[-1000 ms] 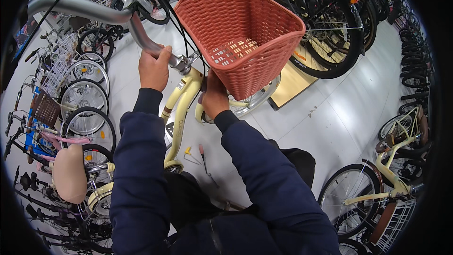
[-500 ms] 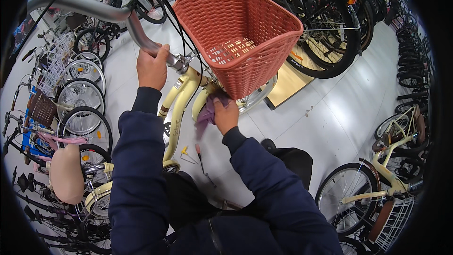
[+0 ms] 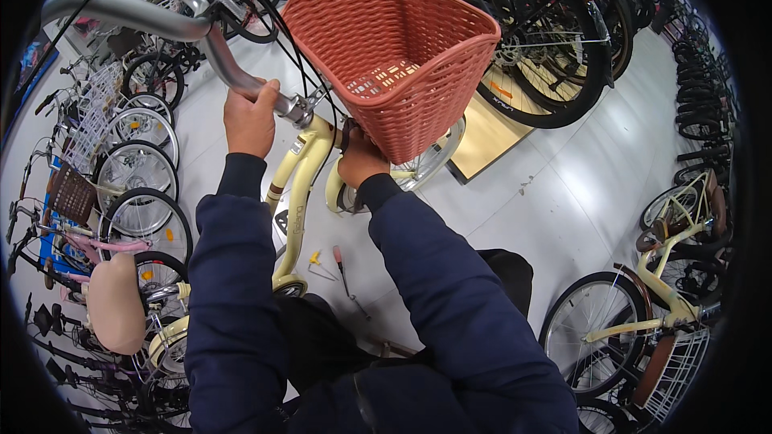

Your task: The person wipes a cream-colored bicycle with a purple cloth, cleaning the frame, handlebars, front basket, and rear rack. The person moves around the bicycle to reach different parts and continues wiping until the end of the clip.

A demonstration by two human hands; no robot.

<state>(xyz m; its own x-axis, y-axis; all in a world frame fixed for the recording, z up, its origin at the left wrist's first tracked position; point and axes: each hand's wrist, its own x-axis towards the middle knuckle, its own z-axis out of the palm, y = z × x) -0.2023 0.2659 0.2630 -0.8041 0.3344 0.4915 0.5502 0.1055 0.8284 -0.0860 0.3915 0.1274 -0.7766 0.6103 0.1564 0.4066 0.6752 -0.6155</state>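
A cream bicycle frame [image 3: 299, 193] stands in front of me with a salmon-pink woven basket [image 3: 394, 56] mounted at its front. My left hand [image 3: 249, 116] grips the silver handlebar [image 3: 153, 20] near the stem. My right hand [image 3: 360, 159] is pressed against the head tube just under the basket's bottom; what its fingers hold is hidden. The front wheel [image 3: 430, 162] shows below the basket. Both arms wear dark blue sleeves.
A screwdriver with a red handle [image 3: 342, 269] and a small yellow-handled tool [image 3: 316, 261] lie on the white floor by the frame. Rows of parked bicycles [image 3: 129, 153] line the left, back and right. A wooden platform [image 3: 486, 137] sits behind the wheel.
My right hand, lower beside the frame with a purplish cloth half a second ago, has moved back up under the basket. My left hand stays on the handlebar.
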